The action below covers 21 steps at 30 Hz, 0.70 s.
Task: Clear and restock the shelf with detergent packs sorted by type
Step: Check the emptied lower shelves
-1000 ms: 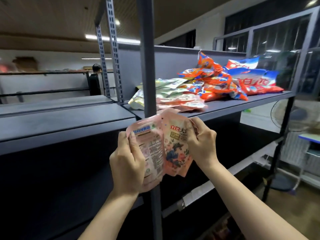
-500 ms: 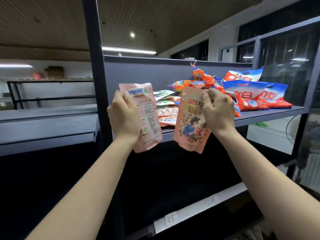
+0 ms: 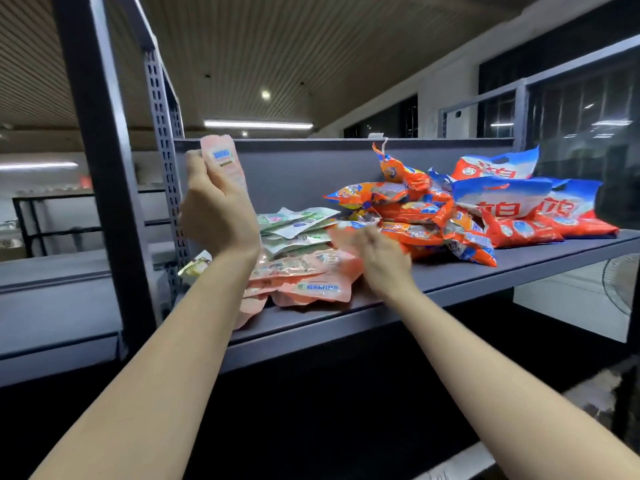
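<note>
Head view, left hand: I am holding my left hand [image 3: 216, 216] up at the left end of the shelf, fingers curled round a pale pink flat plastic detergent pouch [image 3: 224, 163] standing upright above the hand.
Head view, right hand: my right hand [image 3: 372, 252] is reaching over the pile of pink pouches [image 3: 304, 275]; it is blurred, and I cannot tell whether it is gripping anything.
Head view, shelf: the dark grey metal shelf [image 3: 485, 271] is carrying everything at chest height.
Head view, green packs: pale green and white flat pouches [image 3: 298, 223] are lying just behind the pink pile.
Head view, orange packs: shiny orange plastic bags [image 3: 412, 209] are heaping up in the middle.
Head view, far right: red, white and blue bags [image 3: 512, 202] are lying beside the orange heap, touching it.
</note>
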Motion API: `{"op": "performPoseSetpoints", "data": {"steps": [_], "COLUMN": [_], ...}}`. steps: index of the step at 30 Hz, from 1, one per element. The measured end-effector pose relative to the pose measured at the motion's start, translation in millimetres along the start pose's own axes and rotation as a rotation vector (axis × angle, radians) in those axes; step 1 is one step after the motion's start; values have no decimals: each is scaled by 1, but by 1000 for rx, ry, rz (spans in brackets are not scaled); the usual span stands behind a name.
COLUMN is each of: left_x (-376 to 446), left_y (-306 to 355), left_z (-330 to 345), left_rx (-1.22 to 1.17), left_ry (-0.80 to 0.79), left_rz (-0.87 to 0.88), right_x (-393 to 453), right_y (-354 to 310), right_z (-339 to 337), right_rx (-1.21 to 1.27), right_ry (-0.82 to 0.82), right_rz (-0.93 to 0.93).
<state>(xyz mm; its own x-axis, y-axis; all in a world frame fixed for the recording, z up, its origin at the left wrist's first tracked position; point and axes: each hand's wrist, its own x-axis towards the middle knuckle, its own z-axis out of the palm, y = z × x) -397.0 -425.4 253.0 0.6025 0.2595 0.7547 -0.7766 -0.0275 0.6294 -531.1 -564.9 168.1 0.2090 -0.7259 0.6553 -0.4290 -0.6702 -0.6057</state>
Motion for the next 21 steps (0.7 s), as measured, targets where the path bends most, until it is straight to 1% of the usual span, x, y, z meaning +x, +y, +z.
{"op": "performPoseSetpoints", "data": {"steps": [2,3,5,6,8,10,11,12,14,16,18,21], "left_x": [-5,-10,-24,-32,-47,-60,-66,-70,-74,-74,-74,-77], "left_y": [-4,-7,-19,-25,-36,-42,-43,-44,-41,-34,-29,-27], "left_z": [23,35,57,65,80,90,91,93,93,90,89,90], "left_rx": [43,34,32,79,223,352,387,410,427,398,382,438], "left_ry": [-24,-69,-199,-310,-685,-1130,-1306,-1410,-1488,-1507,-1466,-1382], "left_rz": [94,150,295,366,464,465,431,410,386,295,224,246], "right_x": [2,3,5,7,11,17,20,22,25,26,29,34], "right_y": [14,18,22,22,22,25,28,32,41,47,51,54], "right_z": [20,26,25,22,14,8,5,3,-1,-6,-10,-20], "right_rx": [-46,-64,-61,-39,-29,-54,-38,-1,66,72,48,16], "right_ry": [-231,-310,-414,-468,-550,-591,-617,-643,-680,-689,-677,-643], "right_rz": [-18,-31,-23,-2,23,22,28,33,33,29,17,-31]}}
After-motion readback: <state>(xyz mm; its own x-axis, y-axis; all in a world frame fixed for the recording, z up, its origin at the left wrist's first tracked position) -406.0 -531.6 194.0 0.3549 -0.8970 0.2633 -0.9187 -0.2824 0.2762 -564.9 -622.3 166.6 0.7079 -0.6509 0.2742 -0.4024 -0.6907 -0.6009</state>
